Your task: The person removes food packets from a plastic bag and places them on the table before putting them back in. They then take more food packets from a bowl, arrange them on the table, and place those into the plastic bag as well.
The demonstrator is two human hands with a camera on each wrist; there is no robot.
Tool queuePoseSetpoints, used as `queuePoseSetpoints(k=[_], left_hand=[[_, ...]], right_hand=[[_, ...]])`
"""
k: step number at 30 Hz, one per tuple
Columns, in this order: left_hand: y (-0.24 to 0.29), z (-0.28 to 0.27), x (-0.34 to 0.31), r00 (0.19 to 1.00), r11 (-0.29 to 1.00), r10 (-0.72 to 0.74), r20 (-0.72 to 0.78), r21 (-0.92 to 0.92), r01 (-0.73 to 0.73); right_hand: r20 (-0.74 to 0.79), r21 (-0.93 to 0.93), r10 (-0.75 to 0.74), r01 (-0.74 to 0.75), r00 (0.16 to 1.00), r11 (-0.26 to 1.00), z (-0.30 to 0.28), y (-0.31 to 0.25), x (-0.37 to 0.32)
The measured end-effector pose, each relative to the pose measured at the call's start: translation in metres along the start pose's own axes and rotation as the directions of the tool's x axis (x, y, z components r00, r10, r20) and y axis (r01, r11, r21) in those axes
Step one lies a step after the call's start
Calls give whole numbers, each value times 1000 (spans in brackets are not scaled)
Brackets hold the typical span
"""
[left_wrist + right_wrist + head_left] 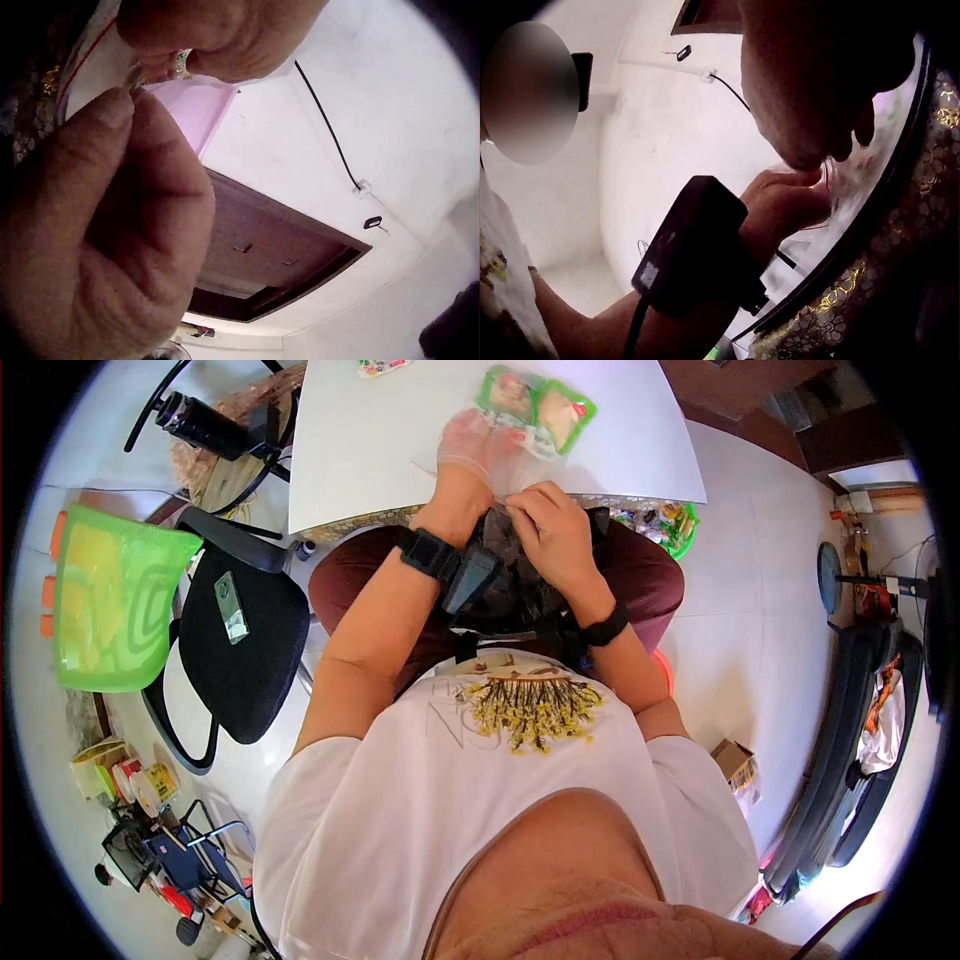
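Over the table's near edge, my left hand [468, 448] has clear plastic film [510, 472] with a thin red line about it. In the left wrist view, the thumb and forefinger of the left hand [142, 217] meet in a pinch at the film. My right hand [553, 530] is close beside the left, its fingertips gripping the near side of the film. The right wrist view shows the right hand [821, 82] dark against the light, fingertips at the red-lined film. Just beyond the hands lie two green-edged food packs [563, 416], partly overlapped by the film.
The white table [370, 440] has a patterned cloth edge; a small pack [382, 366] lies at its far side. Dark crumpled material [510, 585] sits on the lap. A green basket [684, 532] of wrappers stands right of the knees. A black chair [250, 660] holds a phone [232, 610].
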State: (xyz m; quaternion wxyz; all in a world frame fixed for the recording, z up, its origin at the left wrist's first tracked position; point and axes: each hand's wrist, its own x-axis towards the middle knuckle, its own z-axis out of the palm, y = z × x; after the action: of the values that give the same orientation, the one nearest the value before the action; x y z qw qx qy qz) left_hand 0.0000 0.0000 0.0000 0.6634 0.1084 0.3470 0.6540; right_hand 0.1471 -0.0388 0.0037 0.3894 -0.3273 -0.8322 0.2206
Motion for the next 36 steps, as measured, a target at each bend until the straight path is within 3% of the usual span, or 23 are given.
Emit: queuePoseSetpoints(k=[2, 5, 7, 9, 11, 12, 13, 15, 16, 17, 20, 22, 23, 25, 27, 29, 31, 34, 36], left_hand=[[-3, 10, -20, 981, 921, 193, 33, 338, -193], [-12, -20, 15, 946, 961, 217, 242, 118, -250], [-32, -44, 58, 781, 696, 531, 329, 355, -623], [-27, -40, 65, 741, 670, 578, 342, 319, -670], [-17, -34, 67, 881, 914, 389, 269, 11, -406], [-17, -35, 69, 816, 664, 455, 356, 475, -577], [-17, -36, 71, 760, 199, 458, 462, 779, -594], [-13, -35, 62, 783, 81, 472, 404, 865, -495], [-4, -11, 17, 846, 481, 474, 244, 733, -481], [-1, 2, -17, 907, 791, 408, 104, 456, -408], [14, -29, -56, 830, 265, 293, 474, 794, -547], [51, -18, -84, 964, 490, 60, 259, 834, -254], [67, -17, -93, 985, 569, -78, 156, 818, -84], [98, -35, -68, 968, 388, 178, 180, 891, -237], [132, -43, -29, 914, 200, 392, 106, 960, -198], [155, -77, 35, 745, -218, 583, 324, 946, -241], [173, -98, 92, 723, -440, 646, 247, 894, 88], [178, -90, 126, 770, -311, 632, -88, 881, 356], [171, -86, 137, 706, -330, 707, -47, 860, 388]], right_hand=[[-5, 2, -7, 7, 1000, 1000, 1, 0, -2], [6, -4, 5, -5, 1000, 1000, 1, 1, 2], [12, 0, 8, -8, 1000, 1000, 0, 0, 1], [7, 10, 21, -21, 1000, 1000, 0, 0, 2], [1, 21, 44, -44, 999, 999, -1, 2, 3], [-5, -1, 33, -33, 999, 999, -2, 3, 4], [-11, -20, 20, -20, 1000, 1000, -2, 3, 4], [-12, -25, 16, -17, 1000, 1000, -3, 3, 6], [-8, -12, 29, -29, 1000, 1000, -3, 3, 6], [-4, 1, 42, -42, 999, 999, -3, 2, 6], [-23, 51, 53, -51, 998, 997, -5, 2, 6], [-10, 35, 53, -52, 999, 998, -9, 3, 6], [-4, 25, 54, -54, 999, 998, -10, 4, 6], [0, 60, 69, -69, 998, 996, -13, 5, 5], [19, 77, 81, -82, 997, 994, -14, 5, 4], [53, 74, 90, -94, 995, 993, -16, 5, 3], [44, 64, 72, -75, 996, 995, -15, 6, 1], [77, 64, 85, -90, 993, 994, -20, 3, 2], [92, 59, 93, -99, 991, 993, -22, 5, 3]])
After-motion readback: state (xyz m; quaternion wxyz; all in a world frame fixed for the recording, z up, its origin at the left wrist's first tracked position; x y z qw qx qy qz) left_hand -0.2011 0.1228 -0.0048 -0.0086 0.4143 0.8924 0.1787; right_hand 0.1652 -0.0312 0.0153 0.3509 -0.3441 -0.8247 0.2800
